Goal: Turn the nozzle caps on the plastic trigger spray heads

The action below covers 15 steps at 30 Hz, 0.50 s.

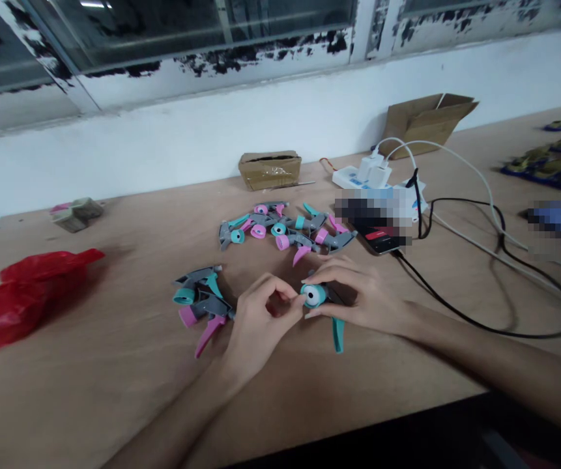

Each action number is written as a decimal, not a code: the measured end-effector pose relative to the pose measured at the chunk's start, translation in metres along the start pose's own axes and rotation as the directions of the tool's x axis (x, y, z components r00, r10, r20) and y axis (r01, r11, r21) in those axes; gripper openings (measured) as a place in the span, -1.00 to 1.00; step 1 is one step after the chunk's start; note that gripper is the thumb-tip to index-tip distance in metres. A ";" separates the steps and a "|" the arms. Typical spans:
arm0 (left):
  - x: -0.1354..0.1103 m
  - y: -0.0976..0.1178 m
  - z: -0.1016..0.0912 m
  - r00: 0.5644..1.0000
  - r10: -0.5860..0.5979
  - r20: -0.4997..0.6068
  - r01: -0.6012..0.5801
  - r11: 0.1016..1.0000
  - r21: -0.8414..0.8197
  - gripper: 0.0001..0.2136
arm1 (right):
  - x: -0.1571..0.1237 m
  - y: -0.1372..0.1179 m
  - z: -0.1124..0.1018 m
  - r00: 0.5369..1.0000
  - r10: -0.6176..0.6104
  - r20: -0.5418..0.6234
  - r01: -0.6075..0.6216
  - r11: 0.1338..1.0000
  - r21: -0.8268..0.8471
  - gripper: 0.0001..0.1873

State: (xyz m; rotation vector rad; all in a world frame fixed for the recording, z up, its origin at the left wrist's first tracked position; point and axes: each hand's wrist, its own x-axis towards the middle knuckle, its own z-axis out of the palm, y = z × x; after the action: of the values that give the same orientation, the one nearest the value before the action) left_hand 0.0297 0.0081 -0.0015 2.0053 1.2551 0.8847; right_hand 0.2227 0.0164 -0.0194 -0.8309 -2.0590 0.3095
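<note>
My right hand [358, 296] is wrapped round a grey spray-trigger head [333, 301] with a teal nozzle cap [314, 295] and a teal lever hanging down. My left hand [260, 319] is curled, its fingertips pinching at the teal nozzle cap. Both hands rest on the wooden table [114, 365]. Just left of my left hand lie two finished trigger heads [201, 303], one teal, one pink. Behind my hands sits a pile of several more trigger heads [285, 228] in grey, teal and pink.
A red plastic bag [21, 296] lies at the left. A small taped carton [270, 169], an open cardboard box [424, 120], a white power strip with chargers [373, 177], a phone [382, 238] and black and white cables [500, 241] lie at the back right.
</note>
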 end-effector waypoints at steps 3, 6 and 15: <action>-0.001 0.002 0.001 0.993 0.097 -0.067 -0.095 0.995 0.032 -0.94 | 0.000 0.000 0.000 1.000 -0.013 0.002 0.013 1.000 0.006 -0.67; -0.002 0.003 0.002 0.982 0.169 -0.084 -0.166 0.985 0.048 -0.94 | 0.001 -0.001 -0.001 1.000 -0.031 0.007 0.031 0.999 0.019 -0.67; -0.002 0.001 0.000 0.985 0.166 -0.041 -0.160 0.979 0.127 -0.96 | 0.000 0.001 0.004 0.996 -0.085 -0.013 0.085 0.996 0.021 -0.68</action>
State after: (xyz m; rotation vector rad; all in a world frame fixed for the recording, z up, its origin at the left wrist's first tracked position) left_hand 0.0300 0.0062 -0.0011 2.2226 1.2125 0.9619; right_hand 0.2203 0.0176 -0.0221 -0.7277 -2.0694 0.2786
